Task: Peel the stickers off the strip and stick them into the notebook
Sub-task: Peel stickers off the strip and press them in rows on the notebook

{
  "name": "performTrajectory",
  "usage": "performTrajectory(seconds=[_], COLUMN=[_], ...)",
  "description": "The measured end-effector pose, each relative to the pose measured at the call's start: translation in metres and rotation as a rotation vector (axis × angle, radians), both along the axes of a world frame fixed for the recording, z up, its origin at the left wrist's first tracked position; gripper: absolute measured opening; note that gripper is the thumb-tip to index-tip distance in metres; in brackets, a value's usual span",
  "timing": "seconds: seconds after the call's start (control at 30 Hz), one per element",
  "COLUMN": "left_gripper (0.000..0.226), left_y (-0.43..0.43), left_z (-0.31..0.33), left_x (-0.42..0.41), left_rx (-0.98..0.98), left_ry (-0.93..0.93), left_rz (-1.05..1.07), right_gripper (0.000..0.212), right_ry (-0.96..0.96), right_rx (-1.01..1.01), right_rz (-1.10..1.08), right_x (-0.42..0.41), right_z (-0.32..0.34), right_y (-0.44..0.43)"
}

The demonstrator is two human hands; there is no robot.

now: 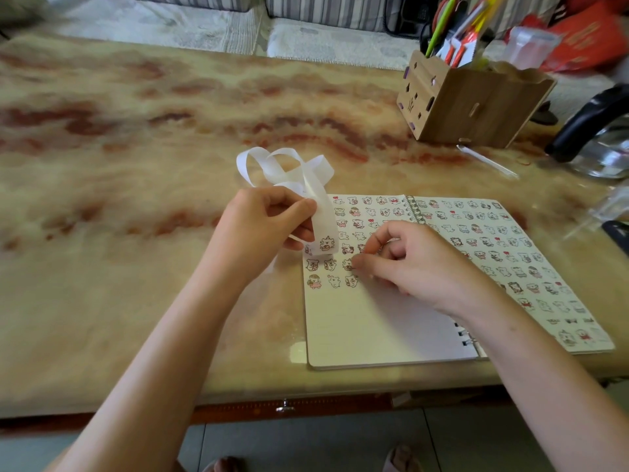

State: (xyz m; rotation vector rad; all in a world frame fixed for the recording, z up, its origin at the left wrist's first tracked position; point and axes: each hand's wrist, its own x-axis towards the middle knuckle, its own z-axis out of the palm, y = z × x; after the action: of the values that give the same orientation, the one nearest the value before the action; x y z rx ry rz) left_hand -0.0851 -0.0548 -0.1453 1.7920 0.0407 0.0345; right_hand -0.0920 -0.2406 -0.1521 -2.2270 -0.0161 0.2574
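Left hand [269, 226] pinches the curled white strip [321, 212] over the open notebook's [374, 332] left edge on the bench [136, 172]. Right hand [418, 264], fingers curled, touches the left page's stickers [315, 281]; any grip cannot be told.

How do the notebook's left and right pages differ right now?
The left page has stickers only on its upper part; the right page is stickered nearly to the bottom. The right hand rests on the left page, not the right page. Both carry rows of small cartoon stickers.
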Motion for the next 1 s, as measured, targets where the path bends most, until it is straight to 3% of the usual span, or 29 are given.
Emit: performTrajectory(seconds=[0.1,0.4,0.53,0.73,1.0], left_gripper=[0.015,0.016,0.017,0.015,0.016], left_y=[-0.001,-0.002,-0.003,-0.004,-0.006], left_z=[0.000,0.003,0.005,0.006,0.007], left_x=[0.000,-0.001,-0.002,-0.001,-0.002], left_rx=[-0.005,-0.033,-0.063,-0.107,-0.141], left_ry=[-0.001,-0.014,-0.034,-0.062,-0.090], left_rz=[0.005,-0.004,-0.013,-0.025,-0.039], right_gripper=[0.032,0.013,0.009,0.004,0.015], right_ry=[-0.033,-0.017,-0.057,-0.311,-0.430], right_rx=[-0.054,-0.113,0.047,0.312,0.357], right_rz=[-0.011,0.047,0.025,0.028,0.063], right_x=[-0.001,0.001,0.000,-0.003,-0.006], right_z=[-0.001,0.000,0.008,0.015,0.015], right_y=[0.003,0.000,0.000,0.009,0.014])
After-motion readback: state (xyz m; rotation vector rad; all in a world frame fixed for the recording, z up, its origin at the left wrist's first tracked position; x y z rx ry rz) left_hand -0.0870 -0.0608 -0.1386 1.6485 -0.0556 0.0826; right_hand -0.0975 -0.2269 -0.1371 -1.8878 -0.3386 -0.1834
